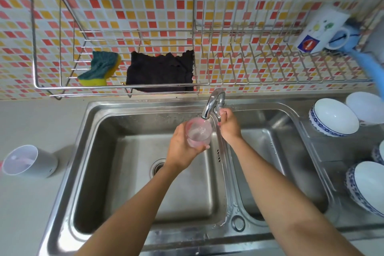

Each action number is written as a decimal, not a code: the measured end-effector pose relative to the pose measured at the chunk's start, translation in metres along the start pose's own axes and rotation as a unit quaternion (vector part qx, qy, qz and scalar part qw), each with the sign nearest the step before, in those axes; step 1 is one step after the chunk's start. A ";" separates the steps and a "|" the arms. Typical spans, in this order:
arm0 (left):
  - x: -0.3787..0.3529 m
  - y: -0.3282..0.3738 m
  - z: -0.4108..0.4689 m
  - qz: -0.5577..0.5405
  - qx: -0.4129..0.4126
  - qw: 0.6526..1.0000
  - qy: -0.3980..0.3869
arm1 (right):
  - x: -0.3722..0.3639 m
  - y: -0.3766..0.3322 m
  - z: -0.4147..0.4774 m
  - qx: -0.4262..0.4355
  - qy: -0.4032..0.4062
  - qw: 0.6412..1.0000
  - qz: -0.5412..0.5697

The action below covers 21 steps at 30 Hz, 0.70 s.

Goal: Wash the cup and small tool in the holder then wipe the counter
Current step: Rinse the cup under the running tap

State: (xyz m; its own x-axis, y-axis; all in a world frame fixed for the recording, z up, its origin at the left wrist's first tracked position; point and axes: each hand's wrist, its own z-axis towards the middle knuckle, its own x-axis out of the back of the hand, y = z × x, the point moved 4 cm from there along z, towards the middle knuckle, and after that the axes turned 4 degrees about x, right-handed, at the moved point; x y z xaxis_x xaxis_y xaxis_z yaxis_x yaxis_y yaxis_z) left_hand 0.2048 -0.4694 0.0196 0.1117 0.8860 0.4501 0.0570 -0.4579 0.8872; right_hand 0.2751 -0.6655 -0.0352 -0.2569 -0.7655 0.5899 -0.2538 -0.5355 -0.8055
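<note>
My left hand (182, 143) holds a clear pink cup (198, 132) upright under the spout of the chrome faucet (209, 104), over the left sink basin (128, 172). Water is in the cup. My right hand (228, 124) is closed around the faucet handle behind the spout. A grey holder (31, 161) stands on the counter at the left, with a pink small tool (19, 162) faintly visible inside it. A green and yellow sponge (100, 68) and a dark cloth (160, 71) rest on the wire wall rack (116, 87).
Blue-and-white bowls (334, 117) are stacked on the drainboard at the right, with more below them (367, 187). A white mug (321, 31) sits on the dish rack at the upper right beside something blue (369, 64). The right basin (276, 164) lies under my right forearm.
</note>
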 end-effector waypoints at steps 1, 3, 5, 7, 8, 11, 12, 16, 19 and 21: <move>0.001 0.000 -0.001 0.003 -0.001 1.000 0.000 | 0.003 -0.001 -0.010 0.015 0.026 0.999 -0.013; 0.002 -0.001 -0.001 0.006 -0.001 1.000 0.003 | 0.007 0.002 -0.036 0.043 0.073 0.996 -0.028; 0.005 -0.006 -0.001 0.004 0.007 1.000 0.013 | 0.004 0.011 -0.063 0.063 0.085 0.994 -0.037; 0.008 -0.010 -0.003 0.011 0.013 1.000 0.014 | -0.003 0.025 -0.086 0.086 0.073 0.990 -0.079; 0.009 -0.013 -0.004 0.019 0.012 1.000 0.012 | -0.008 0.032 -0.095 0.097 0.059 0.987 -0.113; 0.011 -0.022 -0.008 0.048 0.006 0.999 0.007 | -0.023 0.052 -0.118 0.110 -0.012 0.968 -0.224; 0.013 -0.025 -0.010 0.060 0.007 0.998 0.006 | -0.028 0.057 -0.123 0.117 -0.032 0.959 -0.256; 0.018 -0.045 -0.016 0.125 0.034 0.991 -0.024 | -0.035 0.063 -0.135 0.145 -0.054 0.925 -0.346; 0.025 -0.064 -0.020 0.180 0.063 0.981 -0.044 | -0.035 0.064 -0.137 0.165 -0.050 0.906 -0.387; 0.029 -0.075 -0.021 0.213 0.077 0.973 -0.046 | -0.036 0.063 -0.138 0.166 -0.058 0.900 -0.400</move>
State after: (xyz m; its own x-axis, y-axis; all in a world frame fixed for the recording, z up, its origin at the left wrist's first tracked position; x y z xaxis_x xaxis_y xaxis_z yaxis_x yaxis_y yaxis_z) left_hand 0.1825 -0.4080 -0.0322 0.2450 0.6059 0.7569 0.1324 -0.7943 0.5930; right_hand 0.1398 -0.6223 -0.0997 -0.0112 -0.1098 0.9939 -0.0169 -0.9938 -0.1099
